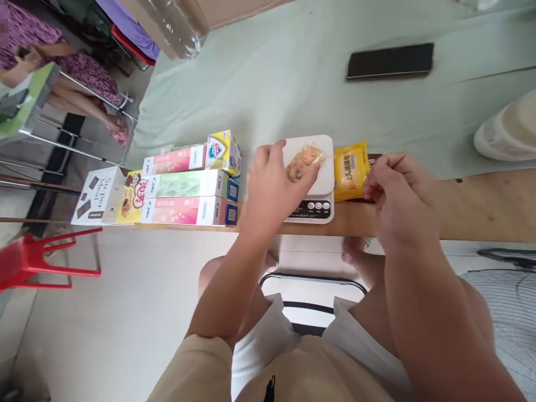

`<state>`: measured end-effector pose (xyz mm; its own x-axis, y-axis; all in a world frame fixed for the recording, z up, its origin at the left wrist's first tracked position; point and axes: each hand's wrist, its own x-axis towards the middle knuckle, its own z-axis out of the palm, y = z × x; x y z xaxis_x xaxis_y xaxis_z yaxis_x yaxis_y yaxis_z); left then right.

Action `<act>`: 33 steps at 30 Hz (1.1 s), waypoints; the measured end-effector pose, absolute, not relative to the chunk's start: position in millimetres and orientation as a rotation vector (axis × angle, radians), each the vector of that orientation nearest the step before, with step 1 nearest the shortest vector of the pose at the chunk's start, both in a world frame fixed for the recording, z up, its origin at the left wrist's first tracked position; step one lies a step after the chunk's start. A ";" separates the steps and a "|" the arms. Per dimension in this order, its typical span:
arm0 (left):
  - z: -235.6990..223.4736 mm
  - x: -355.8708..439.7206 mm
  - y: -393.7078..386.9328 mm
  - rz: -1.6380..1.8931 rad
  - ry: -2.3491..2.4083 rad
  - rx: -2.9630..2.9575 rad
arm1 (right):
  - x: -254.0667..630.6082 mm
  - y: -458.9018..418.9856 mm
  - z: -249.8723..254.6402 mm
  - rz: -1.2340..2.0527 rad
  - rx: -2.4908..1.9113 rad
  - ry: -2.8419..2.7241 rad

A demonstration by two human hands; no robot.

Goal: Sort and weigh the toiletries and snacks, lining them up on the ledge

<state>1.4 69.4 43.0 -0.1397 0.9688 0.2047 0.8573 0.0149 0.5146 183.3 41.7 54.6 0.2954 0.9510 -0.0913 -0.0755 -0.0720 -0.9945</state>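
A white kitchen scale (325, 181) with a black button panel stands at the table's front edge. On its plate lies a small clear packet of orange-brown food (305, 160). My left hand (270, 181) reaches over the plate with its thumb and fingers around this packet. To the right of the scale is a yellow printed food pouch (350, 170), on top of a dark item that is mostly covered. My right hand (402, 187) is closed at the pouch's right edge, its fingers curled and slightly blurred. What those fingers pinch is hidden.
Left of the scale sit several long printed boxes (184, 184), a yellow-white soap box (221, 151) and a white box (98, 195). A black phone (390, 61), a plastic bottle (171, 28) and a white tub (508, 128) lie farther out. A red stool (46, 259) and a seated person are at left.
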 end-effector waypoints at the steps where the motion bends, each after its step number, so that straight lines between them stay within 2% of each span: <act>1: 42.1 -8.0 63.2 0.884 2.049 1.907 | 176.7 39.7 58.1 1.009 -1.352 -0.947; 5: 36.7 -34.7 38.8 0.986 1.931 1.875 | 155.2 37.7 59.0 0.724 -1.320 -1.126; 9: 27.5 -27.9 26.9 0.956 1.787 1.936 | 142.3 43.8 38.7 0.518 -1.529 -1.565; 15: 17.0 -13.6 21.8 1.030 1.793 2.071 | 132.2 50.0 23.7 0.415 -1.684 -1.859; 19: 17.5 -24.1 20.9 1.000 1.804 2.034 | 125.1 51.1 28.5 0.430 -1.610 -1.839; 23: 24.5 -42.0 17.6 1.161 1.814 1.946 | 107.1 53.3 37.1 0.445 -1.524 -1.789; 28: 23.5 -55.1 5.6 1.253 1.995 1.802 | 71.9 58.6 39.1 0.717 -1.434 -1.683; 33: 11.9 -48.2 -8.9 1.221 2.007 1.868 | 52.5 56.4 34.2 0.823 -1.428 -1.737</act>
